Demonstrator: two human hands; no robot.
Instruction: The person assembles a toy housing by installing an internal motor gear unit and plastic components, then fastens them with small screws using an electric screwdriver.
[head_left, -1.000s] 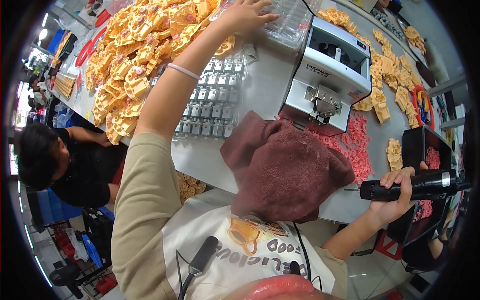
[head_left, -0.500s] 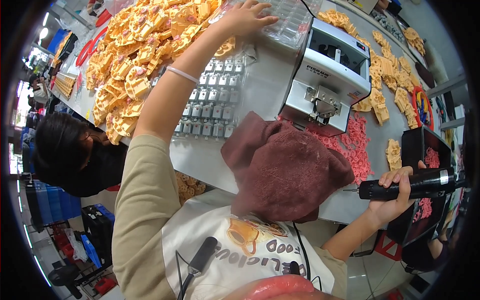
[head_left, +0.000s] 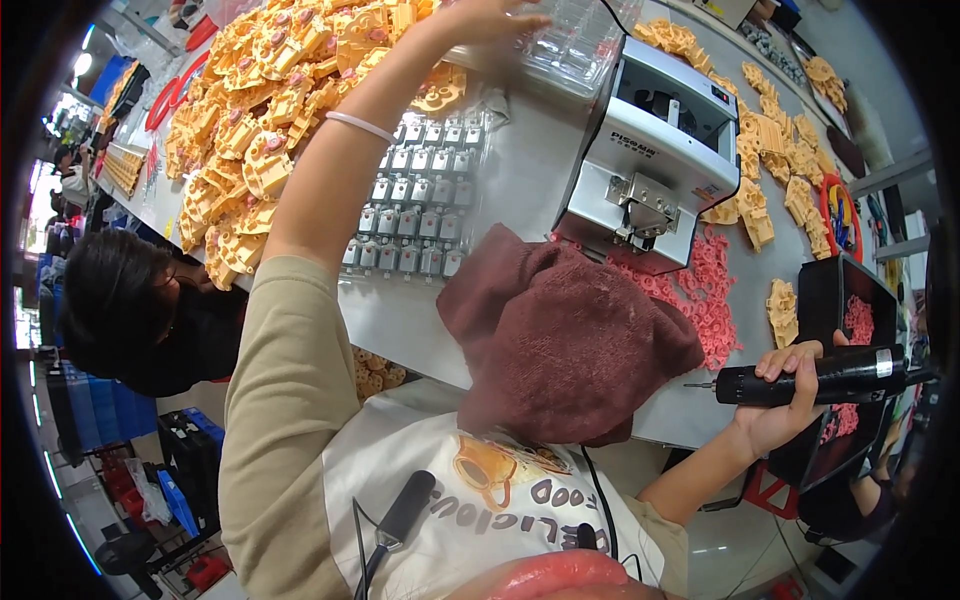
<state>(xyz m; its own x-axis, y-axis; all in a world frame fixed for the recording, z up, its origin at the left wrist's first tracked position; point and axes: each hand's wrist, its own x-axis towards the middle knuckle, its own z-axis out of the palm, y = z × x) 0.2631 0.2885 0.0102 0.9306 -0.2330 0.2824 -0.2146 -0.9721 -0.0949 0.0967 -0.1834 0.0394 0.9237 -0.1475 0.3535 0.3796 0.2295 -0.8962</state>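
My left hand (head_left: 485,22) is stretched to the far edge of the picture, beside a stack of clear plastic trays (head_left: 570,50). Its fingers look extended and apart, though they are blurred and partly cut off; nothing shows in them. Under the left forearm is a clear tray of small silver motors (head_left: 425,190) in rows. On the right, my right hand (head_left: 780,395) wraps round a black electric screwdriver (head_left: 840,378), whose bit points left. A maroon cloth (head_left: 580,340) covers something at the table's near edge, between my arms.
A big heap of yellow plastic housings (head_left: 270,110) lies far left. A silver screw-feeding machine (head_left: 650,160) stands right of centre, with pink rings (head_left: 710,300) beside it. A black bin (head_left: 850,310) with pink parts is at the right. Another person (head_left: 130,310) sits at left.
My left hand has shifted slightly up and left beside the clear trays, partly leaving the picture, and is blurred. My right hand keeps its hold on the screwdriver.
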